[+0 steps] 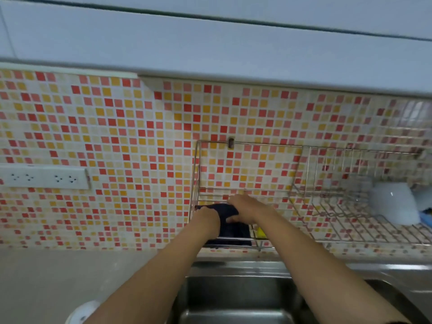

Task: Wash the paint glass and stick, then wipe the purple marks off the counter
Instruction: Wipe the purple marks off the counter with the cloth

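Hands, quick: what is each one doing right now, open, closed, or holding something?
Left hand: grips the dark cloth hanging on the wire rack.
Right hand: holds the same cloth at its top.

wire rack [339,220] on tiled wall: dark cloth [233,230] left, white cup [395,202] right; counter [70,277]: white round object [81,312].

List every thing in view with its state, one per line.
dark cloth: hanging over the wire rack's left end.
left hand: gripping the cloth.
right hand: holding the cloth's top.
white cup: upside down on the rack.
wall sockets: nothing plugged in.
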The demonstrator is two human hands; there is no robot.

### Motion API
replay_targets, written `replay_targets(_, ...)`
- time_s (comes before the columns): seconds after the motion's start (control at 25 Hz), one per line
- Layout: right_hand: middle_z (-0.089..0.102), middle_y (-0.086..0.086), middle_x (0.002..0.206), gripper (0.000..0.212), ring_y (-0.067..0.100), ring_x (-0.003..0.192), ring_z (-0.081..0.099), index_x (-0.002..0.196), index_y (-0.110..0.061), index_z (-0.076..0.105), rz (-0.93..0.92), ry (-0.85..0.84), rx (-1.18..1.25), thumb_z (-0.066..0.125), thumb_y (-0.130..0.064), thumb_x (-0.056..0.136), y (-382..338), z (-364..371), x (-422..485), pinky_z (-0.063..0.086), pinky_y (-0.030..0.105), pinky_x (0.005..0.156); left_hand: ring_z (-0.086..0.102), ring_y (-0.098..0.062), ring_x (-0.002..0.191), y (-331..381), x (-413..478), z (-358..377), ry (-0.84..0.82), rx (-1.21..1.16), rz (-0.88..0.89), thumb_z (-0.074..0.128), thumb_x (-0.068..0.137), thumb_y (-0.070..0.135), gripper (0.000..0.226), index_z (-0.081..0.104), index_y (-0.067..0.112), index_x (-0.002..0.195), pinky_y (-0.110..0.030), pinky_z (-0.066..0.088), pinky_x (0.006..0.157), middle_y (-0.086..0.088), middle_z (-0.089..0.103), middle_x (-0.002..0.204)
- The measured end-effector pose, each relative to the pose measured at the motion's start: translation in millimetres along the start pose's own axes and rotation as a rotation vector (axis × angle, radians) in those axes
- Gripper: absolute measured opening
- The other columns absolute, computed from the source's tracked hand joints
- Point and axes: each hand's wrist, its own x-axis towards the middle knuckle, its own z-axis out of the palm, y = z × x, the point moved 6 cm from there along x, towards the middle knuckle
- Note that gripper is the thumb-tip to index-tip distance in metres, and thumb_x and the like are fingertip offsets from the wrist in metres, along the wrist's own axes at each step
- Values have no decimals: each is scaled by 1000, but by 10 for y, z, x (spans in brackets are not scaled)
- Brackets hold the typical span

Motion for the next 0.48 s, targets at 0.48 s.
replay_targets(0.48,60,7,112,28,26,97,53,104,-24,49,-32,68,126,66,-32,83,-10,-18,-37,40,35,76,35,-33,136,-93,-93,-33,124,-343,-209,45,97,14,75,-8,-6,146,-35,37,107,-24,7,156)
